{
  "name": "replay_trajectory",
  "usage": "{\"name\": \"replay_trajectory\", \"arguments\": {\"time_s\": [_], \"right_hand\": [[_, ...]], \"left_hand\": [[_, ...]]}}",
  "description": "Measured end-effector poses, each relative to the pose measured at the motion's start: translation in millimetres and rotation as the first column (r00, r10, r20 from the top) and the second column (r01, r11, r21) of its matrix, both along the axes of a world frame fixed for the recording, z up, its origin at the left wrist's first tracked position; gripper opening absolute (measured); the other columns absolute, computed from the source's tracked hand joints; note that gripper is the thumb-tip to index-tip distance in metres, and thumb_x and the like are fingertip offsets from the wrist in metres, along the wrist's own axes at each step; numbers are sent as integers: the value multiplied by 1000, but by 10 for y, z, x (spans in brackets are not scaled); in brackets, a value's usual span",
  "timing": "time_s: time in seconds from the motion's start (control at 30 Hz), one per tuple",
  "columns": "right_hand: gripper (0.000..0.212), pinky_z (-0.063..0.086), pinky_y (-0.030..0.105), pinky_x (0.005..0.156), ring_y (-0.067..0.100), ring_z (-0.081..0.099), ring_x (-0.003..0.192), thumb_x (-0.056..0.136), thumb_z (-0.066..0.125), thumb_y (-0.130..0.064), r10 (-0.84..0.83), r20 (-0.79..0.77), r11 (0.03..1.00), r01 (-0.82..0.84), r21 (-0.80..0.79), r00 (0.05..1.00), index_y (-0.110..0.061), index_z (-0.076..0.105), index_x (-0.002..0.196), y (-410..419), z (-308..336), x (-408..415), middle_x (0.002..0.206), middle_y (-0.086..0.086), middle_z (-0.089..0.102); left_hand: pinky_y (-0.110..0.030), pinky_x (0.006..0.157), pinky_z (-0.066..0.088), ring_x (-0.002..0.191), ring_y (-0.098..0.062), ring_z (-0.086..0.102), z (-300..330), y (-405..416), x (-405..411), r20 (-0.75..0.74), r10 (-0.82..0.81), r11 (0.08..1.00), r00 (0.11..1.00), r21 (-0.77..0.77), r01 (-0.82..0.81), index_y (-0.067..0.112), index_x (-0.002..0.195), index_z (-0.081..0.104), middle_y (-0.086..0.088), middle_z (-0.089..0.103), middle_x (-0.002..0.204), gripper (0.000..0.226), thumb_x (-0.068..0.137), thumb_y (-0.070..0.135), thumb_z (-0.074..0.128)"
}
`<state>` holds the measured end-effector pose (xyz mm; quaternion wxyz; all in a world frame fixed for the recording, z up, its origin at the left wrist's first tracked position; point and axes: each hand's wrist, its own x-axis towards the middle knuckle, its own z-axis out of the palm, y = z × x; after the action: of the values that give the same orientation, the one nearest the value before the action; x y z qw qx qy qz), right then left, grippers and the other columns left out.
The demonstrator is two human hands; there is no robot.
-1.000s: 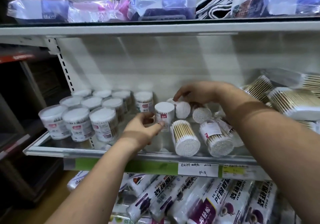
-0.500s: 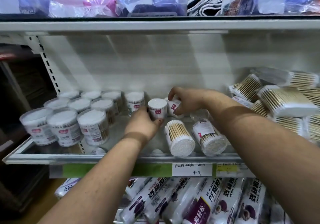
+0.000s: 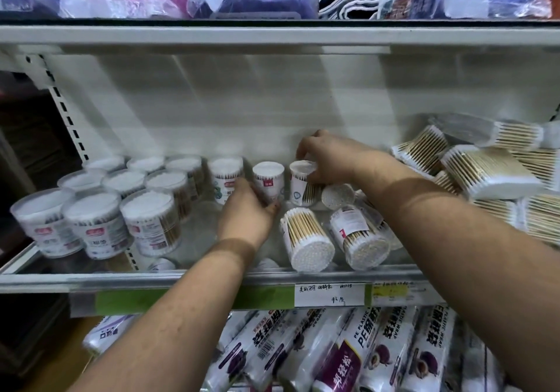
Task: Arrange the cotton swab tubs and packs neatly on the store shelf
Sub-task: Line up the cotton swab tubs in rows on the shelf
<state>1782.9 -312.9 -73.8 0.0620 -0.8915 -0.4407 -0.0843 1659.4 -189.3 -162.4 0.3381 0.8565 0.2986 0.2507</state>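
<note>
The left hand (image 3: 245, 212) holds a small upright tub (image 3: 268, 183) near the back of the shelf (image 3: 181, 279), with its fingers curled round the tub. The right hand (image 3: 325, 156) grips another upright tub (image 3: 303, 183) just beside it, fingers clamped on its top. Two tubs (image 3: 307, 240) lie on their sides in front. Upright big tubs (image 3: 97, 225) stand at the left. Flat packs (image 3: 485, 173) are piled at the right.

Clear tubs (image 3: 94, 225) showing white swab tips, red labels; packs (image 3: 485, 173) showing tan sticks; shelf (image 3: 181, 281) edge showing green strip.
</note>
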Motion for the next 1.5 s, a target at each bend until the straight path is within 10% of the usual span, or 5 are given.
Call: {"name": "replay_trajectory", "arguments": {"time_s": [0.77, 1.13, 1.33, 1.5], "right_hand": [[35, 34, 25, 79, 21, 55, 113, 90, 68, -23, -5, -10, 999, 6, 37, 1000, -26, 57, 123, 20, -84, -57, 128, 1, 59], [45, 48, 35, 85, 25, 61, 103, 91, 58, -53, -250, -22, 954, 242, -177, 968, -19, 63, 121, -256, 85, -194, 119, 4, 65], [50, 45, 35, 87, 27, 59, 112, 90, 61, -52, -267, -74, 948, 247, -201, 961, -21, 55, 129, -294, -41, -209, 127, 5, 61], [42, 45, 34, 90, 30, 59, 112, 98, 50, -44, -312, -91, 941, 294, -170, 946, -14, 59, 126, -328, -19, -145, 126, 10, 63]], "left_hand": [[-37, 92, 49, 112, -21, 57, 17, -59, -95, -149, -99, 950, 984, 281, 139, 33, 126, 54, 1, 57, 127, 32, 94, 31, 51], [-23, 76, 45, 90, -4, 62, 154, -160, -256, 45, -372, 915, 927, -154, 374, 24, 104, 71, 10, 71, 96, 48, 90, 64, 48], [-26, 67, 46, 64, -15, 58, 126, -69, -170, 82, -229, 959, 970, -153, 239, 11, 86, 72, -3, 70, 74, 33, 97, 34, 52], [-32, 92, 49, 99, -23, 63, 138, -65, -170, 197, -120, 984, 973, -103, 143, 17, 119, 62, -4, 67, 110, 40, 89, 1, 41]]}}
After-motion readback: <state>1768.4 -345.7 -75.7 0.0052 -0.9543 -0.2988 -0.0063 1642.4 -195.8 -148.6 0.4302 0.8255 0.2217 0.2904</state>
